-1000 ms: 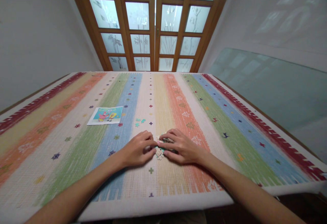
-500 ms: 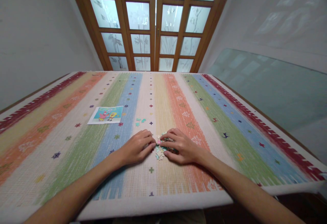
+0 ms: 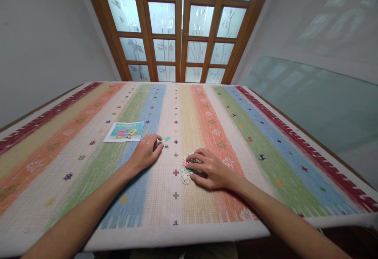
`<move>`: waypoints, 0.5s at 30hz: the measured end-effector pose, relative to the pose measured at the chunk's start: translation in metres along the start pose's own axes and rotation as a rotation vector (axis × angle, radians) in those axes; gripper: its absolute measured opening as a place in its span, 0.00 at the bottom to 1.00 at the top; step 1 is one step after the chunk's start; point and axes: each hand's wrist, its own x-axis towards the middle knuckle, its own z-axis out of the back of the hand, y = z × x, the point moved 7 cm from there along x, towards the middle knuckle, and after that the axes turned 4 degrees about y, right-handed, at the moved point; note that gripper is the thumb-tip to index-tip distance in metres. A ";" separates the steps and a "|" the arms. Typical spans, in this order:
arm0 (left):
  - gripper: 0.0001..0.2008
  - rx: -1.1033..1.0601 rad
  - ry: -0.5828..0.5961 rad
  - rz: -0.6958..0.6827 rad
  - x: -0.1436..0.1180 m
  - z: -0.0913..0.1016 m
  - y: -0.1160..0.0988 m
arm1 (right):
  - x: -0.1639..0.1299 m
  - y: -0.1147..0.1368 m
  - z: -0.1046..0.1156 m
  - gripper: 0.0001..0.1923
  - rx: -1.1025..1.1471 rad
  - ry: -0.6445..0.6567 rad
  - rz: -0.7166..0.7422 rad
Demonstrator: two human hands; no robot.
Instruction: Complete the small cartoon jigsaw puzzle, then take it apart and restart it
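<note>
Puzzle pieces lie in a small loose heap on the striped cloth that covers the table, close to the near edge where both arms can reach them without stretching. A few more pieces, mostly teal, sit apart from the heap, further out and to the left, as if sorted by colour. Just beyond them lies a cartoon picture, flat and face up, turned so it can be read from the seat; it looks like the guide for the puzzle.

The right hand rests on the heap, palm down, fingers bent and spread over the pieces; the fingertips touch them, and the thumb lies along the near side. Whether a piece is pinched under the hand I cannot tell, since the hand hides most of the heap.

The left hand reaches out to the small group, its fingers loosely curled and close together, the tips at the nearest teal piece. They touch or nearly touch it; a firm grip cannot be made out.
</note>
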 end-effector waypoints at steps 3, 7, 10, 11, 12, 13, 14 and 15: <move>0.12 0.034 -0.043 -0.046 0.000 0.003 -0.005 | 0.000 -0.001 -0.002 0.12 0.001 0.019 -0.009; 0.16 0.081 -0.031 -0.076 0.001 -0.003 -0.006 | 0.000 -0.002 -0.003 0.12 -0.004 0.025 -0.012; 0.18 0.082 -0.008 -0.041 0.003 -0.011 0.000 | 0.000 -0.002 -0.003 0.12 -0.006 0.024 -0.008; 0.19 0.080 -0.007 -0.032 0.003 -0.012 0.002 | 0.000 -0.002 -0.003 0.12 -0.004 0.022 -0.009; 0.19 0.080 -0.011 -0.028 0.004 -0.013 0.003 | 0.000 -0.002 -0.003 0.12 -0.002 0.020 -0.010; 0.20 0.084 -0.016 -0.028 0.004 -0.013 0.003 | 0.000 -0.002 -0.003 0.12 0.002 0.017 -0.012; 0.20 0.090 -0.019 -0.034 0.004 -0.012 0.003 | 0.000 -0.002 -0.003 0.12 0.005 0.016 -0.013; 0.19 0.099 -0.017 -0.047 0.005 -0.012 0.001 | -0.001 -0.002 -0.003 0.12 0.008 0.014 -0.013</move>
